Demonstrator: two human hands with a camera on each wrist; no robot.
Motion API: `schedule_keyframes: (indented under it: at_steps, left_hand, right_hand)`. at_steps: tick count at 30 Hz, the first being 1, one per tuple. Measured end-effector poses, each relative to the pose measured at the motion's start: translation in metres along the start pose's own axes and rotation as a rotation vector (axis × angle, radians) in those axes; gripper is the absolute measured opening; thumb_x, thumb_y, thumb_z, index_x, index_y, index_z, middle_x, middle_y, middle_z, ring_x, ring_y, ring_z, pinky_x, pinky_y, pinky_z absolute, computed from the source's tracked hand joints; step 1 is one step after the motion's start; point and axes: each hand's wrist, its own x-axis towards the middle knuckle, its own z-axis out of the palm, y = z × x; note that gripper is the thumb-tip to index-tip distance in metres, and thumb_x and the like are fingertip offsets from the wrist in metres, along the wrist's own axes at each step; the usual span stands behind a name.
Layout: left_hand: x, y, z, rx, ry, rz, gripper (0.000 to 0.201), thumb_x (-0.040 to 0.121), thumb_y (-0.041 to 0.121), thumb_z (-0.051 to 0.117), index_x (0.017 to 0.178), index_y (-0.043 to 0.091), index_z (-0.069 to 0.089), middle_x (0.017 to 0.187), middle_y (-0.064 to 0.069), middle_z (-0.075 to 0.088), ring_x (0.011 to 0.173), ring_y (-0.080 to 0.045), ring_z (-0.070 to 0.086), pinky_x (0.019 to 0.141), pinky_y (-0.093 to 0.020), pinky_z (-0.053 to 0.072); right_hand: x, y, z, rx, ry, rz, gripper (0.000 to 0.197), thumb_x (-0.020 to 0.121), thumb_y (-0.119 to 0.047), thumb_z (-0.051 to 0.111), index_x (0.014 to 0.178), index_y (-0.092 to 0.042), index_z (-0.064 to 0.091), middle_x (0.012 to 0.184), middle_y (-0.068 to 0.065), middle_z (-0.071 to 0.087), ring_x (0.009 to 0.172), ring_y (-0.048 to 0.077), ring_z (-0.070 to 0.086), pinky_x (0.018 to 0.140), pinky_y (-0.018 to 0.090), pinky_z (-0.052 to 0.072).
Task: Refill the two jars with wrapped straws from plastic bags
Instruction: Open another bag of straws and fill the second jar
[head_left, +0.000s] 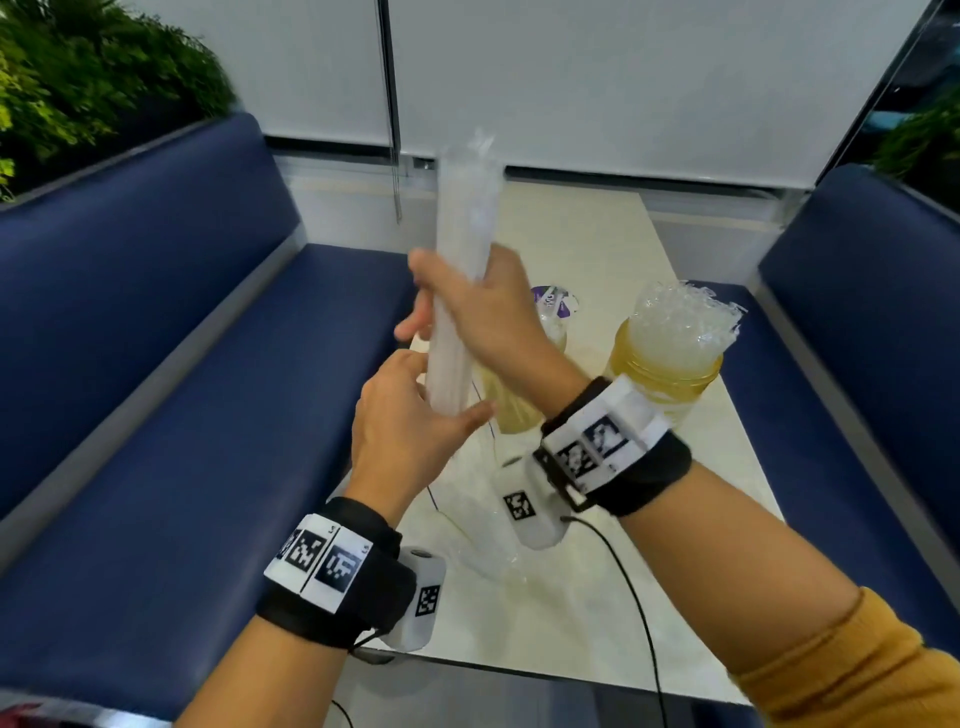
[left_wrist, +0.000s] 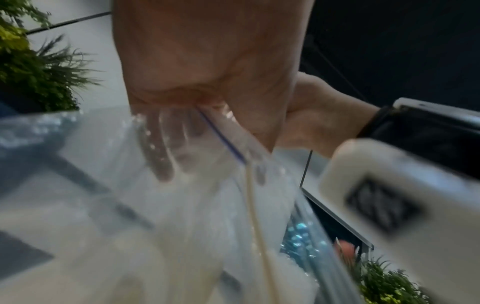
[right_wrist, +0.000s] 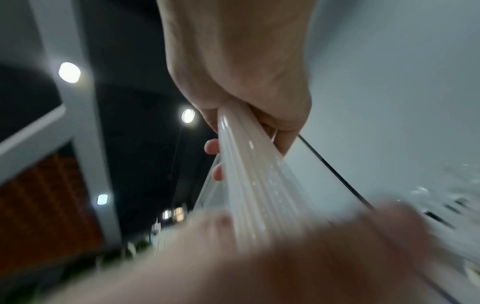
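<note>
My right hand (head_left: 483, 317) grips a long bundle of wrapped white straws (head_left: 462, 218) around its middle and holds it upright over the table's left edge. In the right wrist view the fingers of my right hand (right_wrist: 241, 61) curl round the straws (right_wrist: 249, 174). Just below, my left hand (head_left: 405, 426) sits at the bundle's lower end. The left wrist view shows my left hand (left_wrist: 213, 61) pinching the blue-lined rim of a clear plastic bag (left_wrist: 182, 205). The bag (head_left: 467, 525) hangs down onto the table. One amber jar (head_left: 670, 374) stands packed with wrapped straws. A second jar (head_left: 514, 410) is half hidden behind my right wrist.
The pale table (head_left: 597, 597) runs between two blue benches, one on the left (head_left: 182, 389) and one on the right (head_left: 857, 312). A purple and white round piece (head_left: 556, 301) lies behind the hidden jar. Green plants (head_left: 78, 78) fill the far left corner.
</note>
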Motion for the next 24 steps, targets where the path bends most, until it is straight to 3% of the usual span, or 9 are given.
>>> schedule_keyframes:
  at_steps: [2, 4, 6, 9, 11, 13, 18, 20, 24]
  left_hand:
    - [-0.003, -0.003, -0.006, 0.046, -0.024, 0.041, 0.055, 0.062, 0.053, 0.090, 0.100, 0.027, 0.060, 0.096, 0.014, 0.057, 0.075, -0.005, 0.056, 0.062, -0.025, 0.046]
    - [-0.004, -0.008, -0.012, 0.018, -0.036, 0.048, 0.063, 0.062, 0.046, 0.092, 0.114, 0.029, 0.062, 0.110, 0.016, 0.058, 0.082, -0.005, 0.061, 0.074, -0.031, 0.056]
    - [-0.006, -0.009, -0.018, 0.013, -0.023, 0.052, 0.063, 0.066, 0.038, 0.092, 0.121, 0.028, 0.063, 0.116, 0.014, 0.060, 0.085, -0.005, 0.064, 0.082, -0.037, 0.059]
    - [-0.004, -0.009, -0.027, 0.045, 0.011, 0.082, 0.056, 0.072, 0.028, 0.089, 0.122, 0.024, 0.065, 0.117, 0.009, 0.061, 0.084, 0.003, 0.060, 0.087, -0.032, 0.055]
    - [-0.003, -0.010, -0.032, 0.040, 0.028, 0.100, 0.052, 0.075, 0.019, 0.085, 0.123, 0.021, 0.065, 0.118, 0.006, 0.061, 0.087, 0.003, 0.059, 0.092, -0.035, 0.054]
    - [-0.002, -0.010, -0.036, 0.027, 0.037, 0.101, 0.049, 0.078, 0.010, 0.079, 0.124, 0.020, 0.065, 0.117, 0.005, 0.061, 0.091, -0.005, 0.060, 0.092, -0.035, 0.054]
    - [0.004, -0.016, -0.048, 0.052, 0.052, 0.139, 0.050, 0.081, 0.009, 0.076, 0.127, 0.023, 0.063, 0.119, 0.006, 0.060, 0.100, -0.019, 0.065, 0.085, -0.033, 0.057]
    - [0.005, -0.020, -0.051, 0.068, 0.071, 0.144, 0.050, 0.081, 0.006, 0.073, 0.129, 0.020, 0.063, 0.121, 0.004, 0.061, 0.103, -0.018, 0.064, 0.085, -0.022, 0.052]
    - [0.004, -0.019, -0.056, 0.066, 0.095, 0.153, 0.050, 0.082, 0.003, 0.071, 0.129, 0.017, 0.064, 0.122, 0.003, 0.062, 0.107, -0.016, 0.061, 0.087, -0.020, 0.048]
  right_hand:
    - [0.018, -0.021, -0.018, 0.096, 0.047, -0.080, 0.035, 0.098, -0.012, 0.060, 0.064, -0.006, 0.060, 0.049, 0.010, 0.062, 0.051, 0.035, 0.065, 0.056, 0.038, 0.056]
    - [0.040, -0.038, -0.041, 0.211, 0.126, -0.157, 0.029, 0.098, -0.011, 0.060, 0.069, -0.009, 0.058, 0.050, 0.006, 0.056, 0.045, 0.026, 0.058, 0.055, 0.035, 0.052]
    - [0.064, -0.043, -0.061, 0.237, 0.213, -0.230, 0.023, 0.098, -0.016, 0.062, 0.077, -0.009, 0.059, 0.055, 0.006, 0.056, 0.048, 0.023, 0.055, 0.057, 0.035, 0.052]
    - [0.098, -0.022, -0.080, 0.172, 0.320, -0.288, 0.023, 0.098, -0.027, 0.063, 0.081, -0.012, 0.060, 0.061, 0.007, 0.057, 0.057, 0.024, 0.057, 0.062, 0.037, 0.053]
    - [0.112, 0.003, -0.082, 0.077, 0.358, -0.257, 0.027, 0.097, -0.033, 0.062, 0.076, -0.017, 0.060, 0.061, 0.005, 0.058, 0.060, 0.021, 0.058, 0.066, 0.036, 0.053]
    - [0.122, 0.034, -0.080, 0.001, 0.343, -0.200, 0.030, 0.097, -0.035, 0.062, 0.073, -0.018, 0.060, 0.061, 0.004, 0.058, 0.061, 0.018, 0.059, 0.066, 0.032, 0.051]
    - [0.126, 0.115, -0.071, -0.099, 0.266, 0.022, 0.028, 0.096, -0.037, 0.063, 0.097, -0.010, 0.067, 0.070, 0.002, 0.067, 0.074, 0.022, 0.068, 0.078, 0.038, 0.056]
    - [0.123, 0.139, -0.071, -0.161, 0.254, 0.144, 0.036, 0.094, -0.039, 0.065, 0.101, -0.005, 0.071, 0.079, 0.001, 0.073, 0.081, 0.021, 0.070, 0.082, 0.037, 0.055]
    - [0.124, 0.144, -0.075, -0.243, 0.305, 0.239, 0.043, 0.072, -0.038, 0.086, 0.101, -0.009, 0.073, 0.097, 0.003, 0.074, 0.091, 0.022, 0.070, 0.082, 0.039, 0.059]
